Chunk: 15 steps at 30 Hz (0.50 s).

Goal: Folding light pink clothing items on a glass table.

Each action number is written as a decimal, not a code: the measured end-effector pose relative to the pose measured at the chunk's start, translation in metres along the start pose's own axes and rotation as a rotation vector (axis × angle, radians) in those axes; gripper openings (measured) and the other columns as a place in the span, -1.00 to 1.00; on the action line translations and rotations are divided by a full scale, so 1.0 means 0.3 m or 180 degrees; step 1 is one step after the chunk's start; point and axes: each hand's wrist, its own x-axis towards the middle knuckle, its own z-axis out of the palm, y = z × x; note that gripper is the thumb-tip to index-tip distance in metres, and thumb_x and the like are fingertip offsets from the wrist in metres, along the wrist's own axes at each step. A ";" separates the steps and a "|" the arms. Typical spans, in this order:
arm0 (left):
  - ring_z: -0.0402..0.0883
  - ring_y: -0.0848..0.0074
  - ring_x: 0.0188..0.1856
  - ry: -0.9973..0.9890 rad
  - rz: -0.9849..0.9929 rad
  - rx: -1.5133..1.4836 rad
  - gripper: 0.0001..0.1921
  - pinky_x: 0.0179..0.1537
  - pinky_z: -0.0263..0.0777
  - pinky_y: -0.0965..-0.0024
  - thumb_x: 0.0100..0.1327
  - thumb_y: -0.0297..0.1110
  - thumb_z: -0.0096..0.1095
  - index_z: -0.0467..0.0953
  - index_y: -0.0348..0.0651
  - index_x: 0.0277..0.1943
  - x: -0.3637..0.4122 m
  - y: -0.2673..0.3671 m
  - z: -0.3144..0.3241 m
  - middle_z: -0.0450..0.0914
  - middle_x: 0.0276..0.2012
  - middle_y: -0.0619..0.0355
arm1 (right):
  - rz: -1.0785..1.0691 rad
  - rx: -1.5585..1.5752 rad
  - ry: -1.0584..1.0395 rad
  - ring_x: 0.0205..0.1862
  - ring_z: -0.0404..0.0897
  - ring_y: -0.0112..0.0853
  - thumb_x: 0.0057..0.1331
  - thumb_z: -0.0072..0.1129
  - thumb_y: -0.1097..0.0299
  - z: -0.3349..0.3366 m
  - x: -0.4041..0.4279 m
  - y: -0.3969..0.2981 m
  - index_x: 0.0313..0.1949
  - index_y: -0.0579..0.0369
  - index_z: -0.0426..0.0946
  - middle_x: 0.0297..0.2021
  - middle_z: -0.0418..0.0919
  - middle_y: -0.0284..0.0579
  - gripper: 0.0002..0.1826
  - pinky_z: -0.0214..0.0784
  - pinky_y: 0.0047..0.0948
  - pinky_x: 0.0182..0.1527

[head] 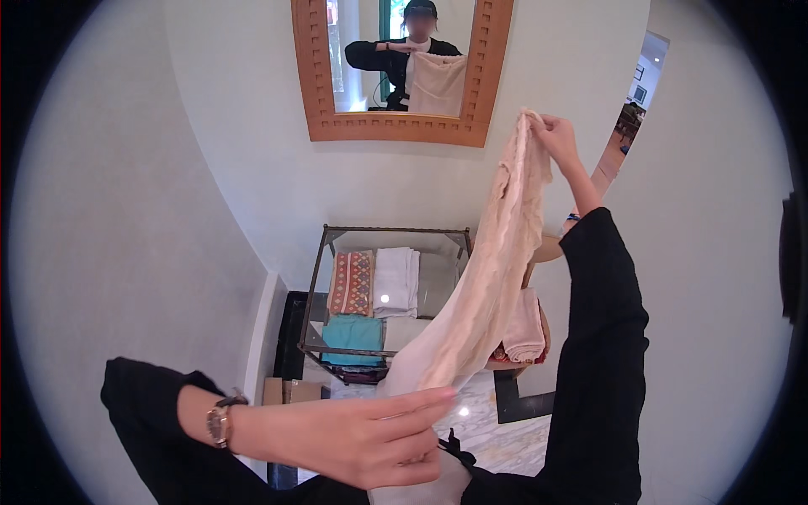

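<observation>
A pale peach cloth (489, 278) with a crinkled edge stretches between my two hands. My right hand (555, 139) is raised at arm's length and pinches its far top corner. In front of my chest, my left hand (372, 435) pinches the near end; its thumb is mostly hidden behind the fingers. The cloth's lower part passes behind the left hand. A wristwatch (218, 423) is on my left wrist.
A glass-topped metal table (435, 271) stands ahead, with folded patterned (351, 284), white (396, 281) and turquoise (353, 339) cloths. Right of it, a wooden chair (546, 249) bears a folded pink cloth (524, 328). A wood-framed mirror (398, 128) hangs above. Cardboard boxes (303, 391) lie lower left.
</observation>
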 end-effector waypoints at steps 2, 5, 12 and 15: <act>0.57 0.45 -0.22 -0.0246 -0.0065 0.0106 -0.90 -0.14 0.47 0.34 0.17 -0.37 0.08 0.40 -0.07 -0.24 0.026 0.000 -0.009 0.40 -0.40 0.22 | -0.0151 -0.0120 -0.0009 -0.45 0.56 -0.47 0.22 0.19 0.20 0.029 -0.006 -0.046 -0.18 0.24 0.64 -0.49 0.65 -0.09 -0.67 0.39 -0.45 -0.30; 0.41 0.63 -0.57 -0.0340 -0.0171 0.0728 -0.81 -0.53 0.36 0.45 0.10 -0.43 0.09 0.37 -0.03 -0.19 0.054 -0.047 0.017 0.24 -0.52 0.29 | -0.0183 -0.0285 -0.0123 -0.47 0.58 -0.40 0.22 0.18 0.16 0.045 -0.022 -0.092 -0.22 0.21 0.65 -0.51 0.64 -0.05 -0.66 0.40 -0.40 -0.30; 0.49 0.31 -0.65 0.0203 -0.1805 0.0060 -0.81 -0.64 0.34 0.30 0.17 -0.44 0.09 0.35 -0.11 -0.14 0.035 -0.325 0.047 0.49 -0.47 0.08 | -0.0060 -0.0181 -0.0914 -0.44 0.43 -0.68 0.28 0.19 0.16 0.077 -0.189 -0.331 -0.22 0.35 0.63 -0.49 0.60 -0.30 -0.61 0.34 -0.58 -0.35; 0.54 0.09 -0.54 0.0684 -0.2214 -0.0567 -0.86 -0.55 0.36 0.18 0.26 -0.39 0.10 0.36 -0.18 -0.16 0.047 -0.405 0.067 0.54 -0.47 -0.06 | -0.0080 0.0263 -0.1385 -0.42 0.45 -0.70 0.28 0.19 0.16 0.084 -0.316 -0.454 -0.24 0.35 0.63 -0.48 0.61 -0.31 -0.61 0.33 -0.62 -0.35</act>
